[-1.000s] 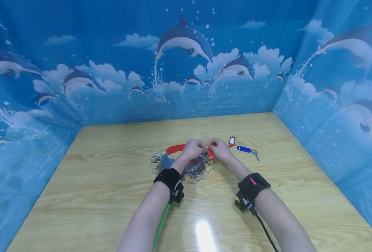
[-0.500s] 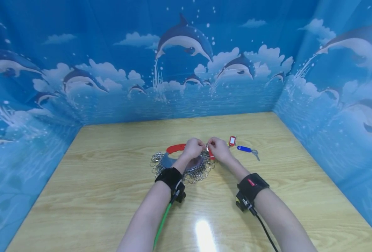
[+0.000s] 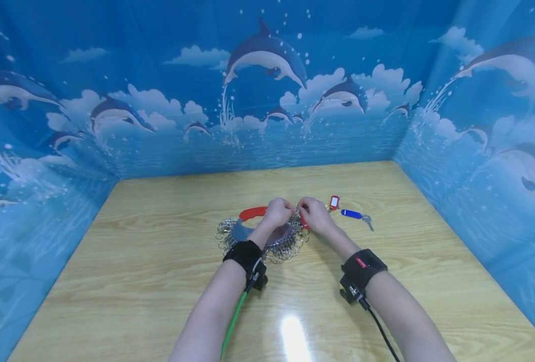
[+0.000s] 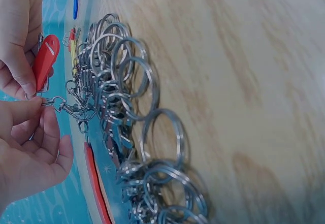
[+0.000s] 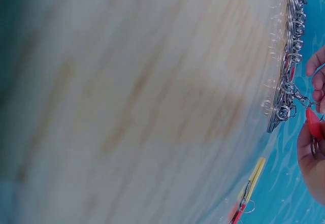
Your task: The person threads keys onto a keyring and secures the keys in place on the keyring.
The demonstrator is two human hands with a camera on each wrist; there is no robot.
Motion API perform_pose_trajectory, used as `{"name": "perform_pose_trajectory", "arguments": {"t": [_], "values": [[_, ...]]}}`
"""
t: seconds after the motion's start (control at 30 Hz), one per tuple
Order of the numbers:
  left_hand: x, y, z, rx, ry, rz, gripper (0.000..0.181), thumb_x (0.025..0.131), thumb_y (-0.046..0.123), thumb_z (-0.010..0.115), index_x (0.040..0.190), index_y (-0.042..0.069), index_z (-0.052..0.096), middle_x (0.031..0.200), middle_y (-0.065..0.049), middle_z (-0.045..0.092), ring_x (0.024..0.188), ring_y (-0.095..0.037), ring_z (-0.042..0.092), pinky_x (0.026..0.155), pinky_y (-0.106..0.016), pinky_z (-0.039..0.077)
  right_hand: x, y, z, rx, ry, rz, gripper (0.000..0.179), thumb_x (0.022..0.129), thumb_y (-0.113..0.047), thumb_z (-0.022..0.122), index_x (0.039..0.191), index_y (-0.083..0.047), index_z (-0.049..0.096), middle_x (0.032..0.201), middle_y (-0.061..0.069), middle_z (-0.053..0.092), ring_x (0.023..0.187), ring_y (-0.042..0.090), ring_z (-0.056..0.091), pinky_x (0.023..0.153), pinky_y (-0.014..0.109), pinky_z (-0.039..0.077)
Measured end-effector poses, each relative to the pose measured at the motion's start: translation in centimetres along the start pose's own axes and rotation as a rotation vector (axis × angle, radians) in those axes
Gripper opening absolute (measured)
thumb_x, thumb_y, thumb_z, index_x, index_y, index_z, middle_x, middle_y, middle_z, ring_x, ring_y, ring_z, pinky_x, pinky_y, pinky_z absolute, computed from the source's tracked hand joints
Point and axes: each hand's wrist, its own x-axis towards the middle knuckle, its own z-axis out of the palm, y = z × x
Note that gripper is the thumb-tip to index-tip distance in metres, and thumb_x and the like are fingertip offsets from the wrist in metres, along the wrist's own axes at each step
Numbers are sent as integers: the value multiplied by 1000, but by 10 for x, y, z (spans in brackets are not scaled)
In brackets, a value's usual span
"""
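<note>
My left hand (image 3: 277,213) pinches a small metal key ring (image 4: 48,102) at the end of a short chain, as the left wrist view shows. Close beside it, my right hand (image 3: 315,215) holds a red key tag (image 4: 45,61) between thumb and fingers. The tag's wire loop meets the ring at the left fingertips. Below both hands lies a curved grey-blue plate (image 3: 240,232) with a red handle (image 3: 252,213), partly covered by the left hand and forearm. Many metal key rings (image 4: 137,76) with short chains hang along its curved edge.
To the right of the hands lie a red key tag (image 3: 334,202) with a white label and a blue key tag (image 3: 351,214) with a key (image 3: 367,221). A yellow tag (image 5: 258,172) is beside the red one. A dolphin-print curtain (image 3: 267,100) encloses the wooden table (image 3: 159,281).
The hands stay nearly in place. The right fingers have shifted slightly on the red key tag, which now shows less below them in the head view.
</note>
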Motion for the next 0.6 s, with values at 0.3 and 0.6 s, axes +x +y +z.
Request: {"name": "perform_pose_trajectory", "arguments": {"t": [0.3, 0.6], "values": [[1, 0, 2, -10, -8, -13, 27, 89, 11, 60, 71, -9, 63, 48, 4, 36, 49, -11, 35, 48, -21, 28, -1, 1, -1, 4, -10, 5, 7, 87, -1, 55, 89, 0, 62, 83, 12, 62, 73, 23, 58, 69, 37, 49], [1, 0, 4, -45, -13, -46, 26, 89, 9, 60, 67, -6, 60, 58, -4, 50, 46, -11, 31, 47, -22, 27, -3, 1, -2, 3, -12, -29, 6, 87, 0, 56, 88, 0, 62, 83, 12, 63, 73, 24, 58, 69, 37, 49]]}}
